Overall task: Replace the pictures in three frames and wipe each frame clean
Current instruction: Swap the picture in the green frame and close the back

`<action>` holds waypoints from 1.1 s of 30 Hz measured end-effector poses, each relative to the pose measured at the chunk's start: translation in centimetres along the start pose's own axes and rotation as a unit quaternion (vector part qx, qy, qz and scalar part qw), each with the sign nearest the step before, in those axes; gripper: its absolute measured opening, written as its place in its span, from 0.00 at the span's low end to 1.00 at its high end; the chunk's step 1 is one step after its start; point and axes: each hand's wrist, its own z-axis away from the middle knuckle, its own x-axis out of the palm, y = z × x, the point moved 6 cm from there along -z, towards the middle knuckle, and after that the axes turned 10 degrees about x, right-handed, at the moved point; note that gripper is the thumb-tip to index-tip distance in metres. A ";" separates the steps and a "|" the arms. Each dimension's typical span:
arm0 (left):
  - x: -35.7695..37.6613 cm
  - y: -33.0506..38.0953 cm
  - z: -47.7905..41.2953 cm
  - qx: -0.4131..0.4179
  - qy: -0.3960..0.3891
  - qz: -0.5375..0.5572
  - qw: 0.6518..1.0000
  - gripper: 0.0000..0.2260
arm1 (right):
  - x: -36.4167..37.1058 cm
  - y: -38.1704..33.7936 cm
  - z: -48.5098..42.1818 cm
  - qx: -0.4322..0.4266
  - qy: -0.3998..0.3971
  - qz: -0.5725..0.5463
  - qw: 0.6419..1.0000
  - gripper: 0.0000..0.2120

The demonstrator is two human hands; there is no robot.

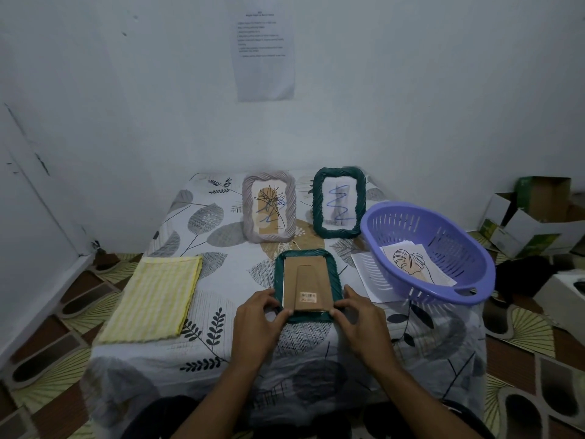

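Gripping the face-down green frame's (336, 274) near corners: left hand (262, 315) on its left; right hand (359, 318) on its right; both thumbs press the cardboard backing's (308, 280) near edge.

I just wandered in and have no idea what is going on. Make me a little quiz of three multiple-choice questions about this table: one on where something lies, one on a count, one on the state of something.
1. Where does the yellow cloth lie?
A) on the left of the table
B) on the floor
C) pinned to the wall

2. How many picture frames are on the table?
A) one
B) three
C) five

3. How does the near green frame lie?
A) upright
B) face down
C) hung up

Answers:
1 A: it lies flat, left of the near green frame.
2 B: a grey frame and a standing green frame are at the back, and the third lies in front.
3 B: its cardboard back faces up while the left hand and right hand grip its near corners.
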 end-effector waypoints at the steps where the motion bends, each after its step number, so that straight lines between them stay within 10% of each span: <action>1: 0.0 0.0 0.0 0.002 0.000 -0.001 1.000 0.10 | 0.1 0.0 -0.1 0.004 -0.007 0.003 1.000 0.07; 33: 0.4 0.1 -0.1 0.007 -0.019 0.003 1.000 0.06 | -0.6 -1.3 0.5 -0.029 -0.008 0.037 0.999 0.10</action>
